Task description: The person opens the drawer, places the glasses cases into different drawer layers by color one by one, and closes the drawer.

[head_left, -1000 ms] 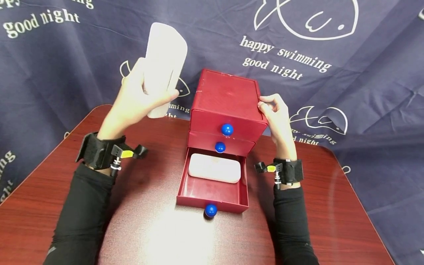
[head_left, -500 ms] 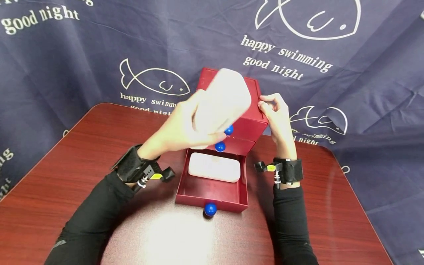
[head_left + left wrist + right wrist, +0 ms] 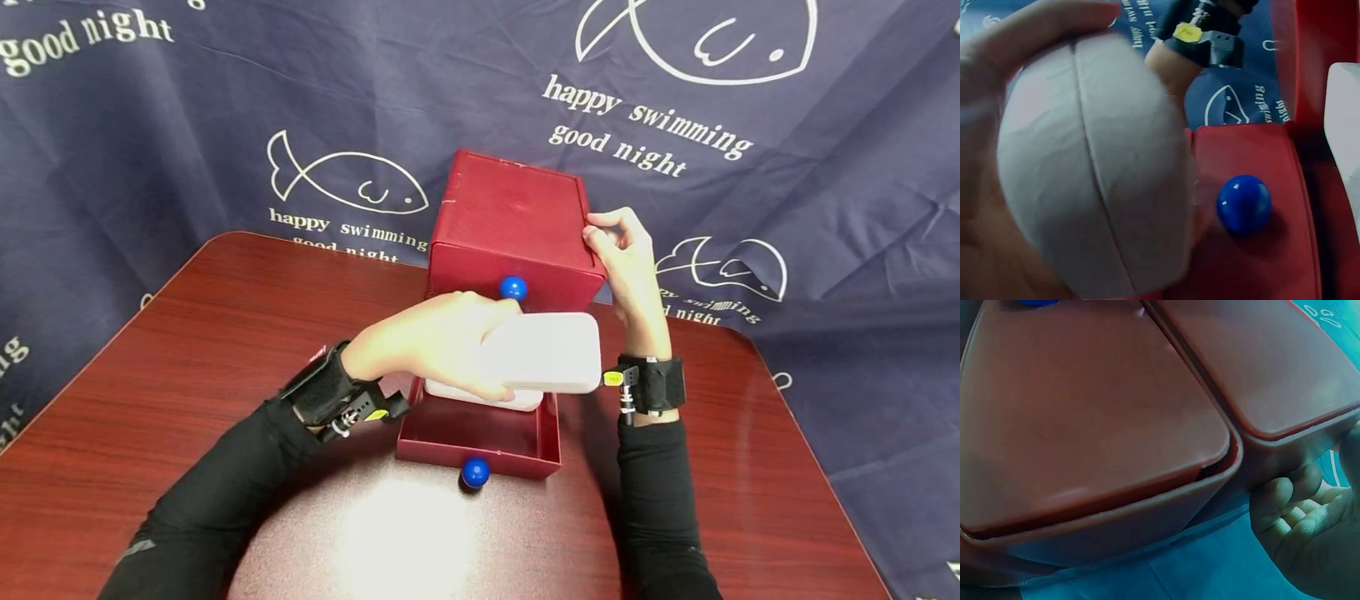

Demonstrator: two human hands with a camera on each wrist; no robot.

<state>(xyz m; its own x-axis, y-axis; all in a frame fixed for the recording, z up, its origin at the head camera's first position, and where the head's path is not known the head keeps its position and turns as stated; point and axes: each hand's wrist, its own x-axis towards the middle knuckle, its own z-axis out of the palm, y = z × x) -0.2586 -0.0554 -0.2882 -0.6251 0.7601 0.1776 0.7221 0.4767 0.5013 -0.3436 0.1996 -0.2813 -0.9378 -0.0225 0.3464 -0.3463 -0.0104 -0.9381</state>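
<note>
"happy swimming good night" cloth (image 3: 645, 142), left hand (image 3: 420, 343) gripping white case (image 3: 543, 352)

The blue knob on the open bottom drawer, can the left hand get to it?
Probably yes. The blue knob sticks out at the front of the open drawer with nothing covering it. But the left hand holds a white pack above the drawer, so it would likely need to put that down first.

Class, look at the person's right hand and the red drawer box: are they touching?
Touching. The head view shows the right hand with its fingers against the upper right edge of the red drawer box; the right wrist view shows its fingers curled against the box's side.
</note>
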